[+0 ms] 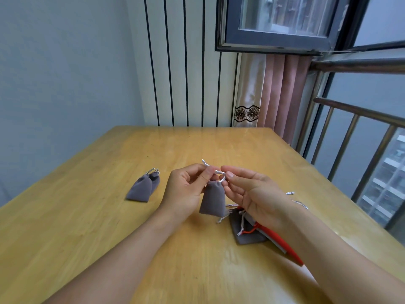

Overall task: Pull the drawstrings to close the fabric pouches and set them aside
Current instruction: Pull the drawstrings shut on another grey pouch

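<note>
Left hand: the left hand is raised above the middle of the table, thumb and fingers curled, pinching one end of the silver drawstring at the neck of a grey pouch.
Right hand: the right hand faces it palm-in, thumb and forefinger pinching the other side of the same drawstring; the 2 pinches sit close together.
Held pouch: the grey pouch hangs from the cord between the 2 hands, neck gathered tight, its bottom edge just above the table.
Cord tail: a short knotted end of the drawstring sticks up past the left thumb.
Closed pouches: 2 grey pouches lie toward the left side of the table, overlapping each other, necks cinched and pointing to the far edge, silver cord loops at their tops.
Waiting pile: a pile of pouches lies toward the right side of the table beneath the right wrist, grey fabric lying flat, partly hidden by the forearm; how many there are I cannot tell.
Red piece: a red fabric piece with a red cord shows in that pile, running toward the near right corner.
Loose cords: silver cord ends show beyond the right wrist, toward the right edge.
Table: light wood with a glossy top.
</note>
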Available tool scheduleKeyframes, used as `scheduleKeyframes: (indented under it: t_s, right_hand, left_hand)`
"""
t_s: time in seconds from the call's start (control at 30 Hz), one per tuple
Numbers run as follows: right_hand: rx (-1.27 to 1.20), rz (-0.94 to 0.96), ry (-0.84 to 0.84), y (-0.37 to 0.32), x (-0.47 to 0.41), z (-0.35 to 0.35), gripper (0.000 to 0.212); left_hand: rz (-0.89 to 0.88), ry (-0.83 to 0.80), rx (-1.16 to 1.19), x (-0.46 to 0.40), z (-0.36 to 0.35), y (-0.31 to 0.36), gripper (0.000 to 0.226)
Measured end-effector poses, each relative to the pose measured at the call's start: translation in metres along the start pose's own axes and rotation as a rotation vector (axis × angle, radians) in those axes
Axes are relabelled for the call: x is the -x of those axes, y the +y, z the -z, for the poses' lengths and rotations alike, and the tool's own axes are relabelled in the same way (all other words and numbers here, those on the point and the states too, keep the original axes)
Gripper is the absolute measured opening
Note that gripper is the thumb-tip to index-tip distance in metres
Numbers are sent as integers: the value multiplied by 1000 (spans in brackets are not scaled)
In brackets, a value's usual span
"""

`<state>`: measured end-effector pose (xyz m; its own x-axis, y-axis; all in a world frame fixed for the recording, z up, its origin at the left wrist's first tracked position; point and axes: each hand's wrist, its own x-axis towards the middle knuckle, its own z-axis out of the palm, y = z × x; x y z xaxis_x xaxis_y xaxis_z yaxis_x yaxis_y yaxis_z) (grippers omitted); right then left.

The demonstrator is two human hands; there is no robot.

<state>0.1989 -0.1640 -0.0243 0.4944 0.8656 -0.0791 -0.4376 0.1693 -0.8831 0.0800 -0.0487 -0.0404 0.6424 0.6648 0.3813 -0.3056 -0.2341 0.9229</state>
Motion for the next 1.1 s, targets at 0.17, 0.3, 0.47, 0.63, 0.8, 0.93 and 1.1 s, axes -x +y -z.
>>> scheduleKeyframes:
  t_s: [0.17,0.3,0.47,0.63,0.8,0.93,1.1]
  right_hand:
    - [440,209,100,-1,-4,2,12]
    - [286,160,91,-8,-5,3,20]
    - [-281,-24,-104,-10,2,-8,31]
    - [-228,-15,-159,-15,3,-6,31]
    - [172,179,-46,-17,1,-2,33]
    - [650,359,-30,-9,2,2,25]
    - [1451,573,-41,-3,0,14,28]
  left_hand:
    - [181,99,239,0,-1,3,19]
    - [417,186,511,-6,9,8,21]
    - [539,-13,816,-2,6,18,24]
    - [448,-34,763,-7,8,22,27]
    - [294,-72,385,-4,1,16,23]
    - [-3,-95,-262,2,8,3,9]
    - [-223,-131,-841,2,15,-2,16]
